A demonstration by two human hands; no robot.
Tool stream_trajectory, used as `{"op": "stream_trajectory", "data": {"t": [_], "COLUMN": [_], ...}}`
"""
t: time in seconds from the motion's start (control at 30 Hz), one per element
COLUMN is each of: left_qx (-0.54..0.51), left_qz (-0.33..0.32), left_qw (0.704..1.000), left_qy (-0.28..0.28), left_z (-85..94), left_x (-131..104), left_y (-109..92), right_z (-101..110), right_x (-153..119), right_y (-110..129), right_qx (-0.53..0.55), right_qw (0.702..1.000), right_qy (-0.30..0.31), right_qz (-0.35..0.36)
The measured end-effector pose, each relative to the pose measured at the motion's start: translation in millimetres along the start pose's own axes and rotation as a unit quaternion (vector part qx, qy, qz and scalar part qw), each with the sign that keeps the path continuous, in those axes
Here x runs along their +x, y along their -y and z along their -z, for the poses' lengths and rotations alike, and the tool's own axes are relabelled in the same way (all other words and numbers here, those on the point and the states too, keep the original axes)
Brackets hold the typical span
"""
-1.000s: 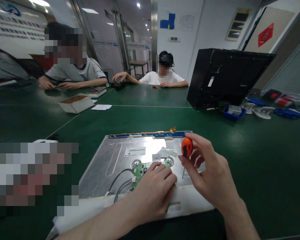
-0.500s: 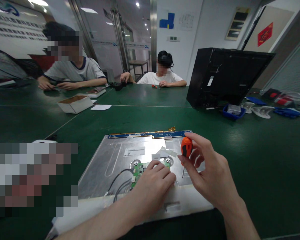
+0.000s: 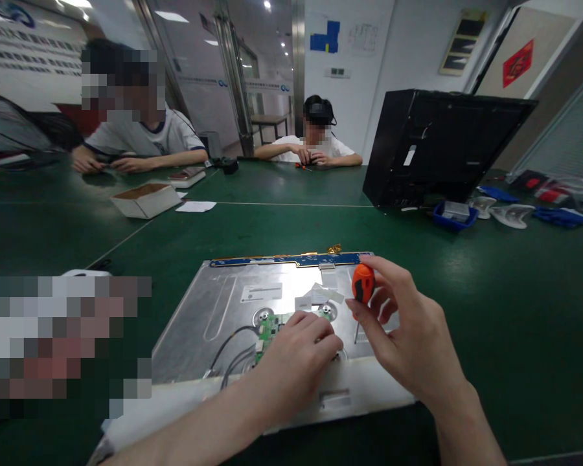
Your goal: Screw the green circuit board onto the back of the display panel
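Reaching in from the lower right, the right forearm rises up and leftward, and the right hand (image 3: 408,330) is bent at the wrist so that its fingers point toward the middle of the work. It grips an orange-and-black screwdriver (image 3: 363,283): the index finger arches over to the top end of the handle, the thumb presses near its lower end, and the other fingers curl behind. The screwdriver stands almost upright over the right part of a silver metal panel (image 3: 189,336), its thin shaft pointing down; whether the tip touches the metal cannot be told.

Crossing from the lower left, the other forearm lies low above the panel's white near edge (image 3: 364,382). The left hand (image 3: 304,353) is palm down, knuckles up and fingers bent, covering much of a green circuit board (image 3: 271,327) at the panel's centre. Its fingertips are hidden, so whether they pinch anything or merely rest there cannot be told. The two hands are apart, with the screwdriver to the right of the left knuckles.

Dark cables (image 3: 233,343) loop beside the board's left side. A blue strip board (image 3: 272,261) runs along the panel's far edge, and the panel lies flat on a green table (image 3: 529,310).
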State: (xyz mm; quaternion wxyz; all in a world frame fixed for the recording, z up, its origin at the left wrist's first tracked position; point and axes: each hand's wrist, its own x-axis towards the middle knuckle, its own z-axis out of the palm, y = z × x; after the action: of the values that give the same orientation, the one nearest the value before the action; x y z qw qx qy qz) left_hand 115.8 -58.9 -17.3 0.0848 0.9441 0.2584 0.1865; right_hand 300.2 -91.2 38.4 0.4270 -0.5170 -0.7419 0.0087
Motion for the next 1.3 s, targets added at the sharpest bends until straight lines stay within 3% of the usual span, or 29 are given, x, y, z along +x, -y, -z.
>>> {"op": "stream_trajectory", "data": {"t": [0.17, 0.57, 1.3], "left_qx": [-0.032, -0.055, 0.020], "left_qz": [-0.001, 0.030, 0.014], "left_qw": [0.999, 0.998, 1.000], "left_qy": [0.024, 0.012, 0.013], "left_z": [2.1, -2.4, -0.2], "left_x": [0.9, 1.4, 1.8], "left_y": [-3.8, -4.1, -2.0], "right_z": [0.2, 0.3, -0.5], "right_x": [-0.4, 0.3, -0.1], "right_y": [0.3, 0.8, -1.1], "right_qx": [-0.004, 0.004, -0.003], "right_qw": [1.000, 1.000, 1.000], "right_qy": [0.000, 0.007, -0.003], "right_qz": [0.007, 0.009, 0.020]}}
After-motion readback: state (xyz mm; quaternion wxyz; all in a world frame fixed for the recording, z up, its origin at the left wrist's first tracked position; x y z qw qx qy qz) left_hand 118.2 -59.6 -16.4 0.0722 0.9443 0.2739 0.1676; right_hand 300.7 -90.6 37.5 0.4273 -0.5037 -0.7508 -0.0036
